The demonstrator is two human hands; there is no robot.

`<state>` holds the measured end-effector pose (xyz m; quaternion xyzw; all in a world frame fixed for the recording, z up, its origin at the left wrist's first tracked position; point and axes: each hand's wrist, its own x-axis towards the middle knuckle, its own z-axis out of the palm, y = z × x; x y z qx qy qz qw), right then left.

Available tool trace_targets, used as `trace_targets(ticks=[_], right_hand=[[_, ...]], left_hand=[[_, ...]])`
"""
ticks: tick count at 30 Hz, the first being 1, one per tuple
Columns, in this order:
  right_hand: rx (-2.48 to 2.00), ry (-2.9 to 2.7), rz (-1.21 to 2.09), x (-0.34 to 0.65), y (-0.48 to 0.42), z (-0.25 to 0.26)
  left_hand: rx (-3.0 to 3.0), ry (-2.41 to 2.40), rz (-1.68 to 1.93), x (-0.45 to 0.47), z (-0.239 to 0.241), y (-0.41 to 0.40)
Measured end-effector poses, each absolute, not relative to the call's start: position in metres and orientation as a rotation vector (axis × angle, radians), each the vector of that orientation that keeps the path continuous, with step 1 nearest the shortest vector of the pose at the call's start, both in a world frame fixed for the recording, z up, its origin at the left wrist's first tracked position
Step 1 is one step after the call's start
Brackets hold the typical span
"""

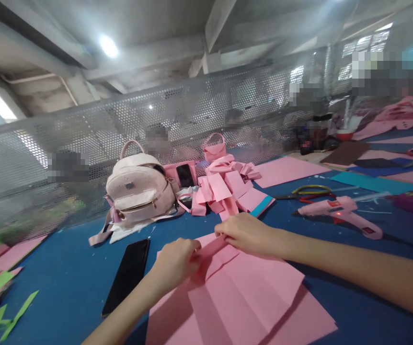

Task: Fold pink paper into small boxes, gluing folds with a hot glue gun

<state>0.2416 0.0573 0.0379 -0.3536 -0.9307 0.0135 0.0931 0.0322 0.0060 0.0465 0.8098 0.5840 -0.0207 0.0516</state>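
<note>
A creased pink paper sheet (238, 297) lies in front of me, with more pink paper (310, 321) underneath. My left hand (177, 258) is closed on the left end of a narrow folded strip along its far edge. Farther right on the same fold, my right hand (244, 232) pinches the paper with bent fingers. Both fingertips are partly hidden by the hands and the fold. Beyond my right hand sits a heap of cut and folded pink paper pieces (221, 187). A black phone (127, 275) lies flat beside my left forearm.
A pink glue gun (332, 208) with a lit red light rests at right, near yellow-handled scissors (310, 191). A pale backpack (140, 187) stands against the perforated metal screen (188, 103). Green paper scraps (17, 316) lie at left on the blue table (73, 268).
</note>
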Motion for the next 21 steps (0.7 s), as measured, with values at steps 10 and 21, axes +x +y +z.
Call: trace_targets(ticks=[10, 21], right_hand=[[-0.926, -2.599, 0.605, 0.232, 0.049, 0.026], [-0.867, -2.575, 0.773, 0.242, 0.066, 0.027]], left_hand=[[2.433, 1.704, 0.114, 0.037, 0.034, 0.003], [2.466, 1.681, 0.199, 0.031, 0.031, 0.011]])
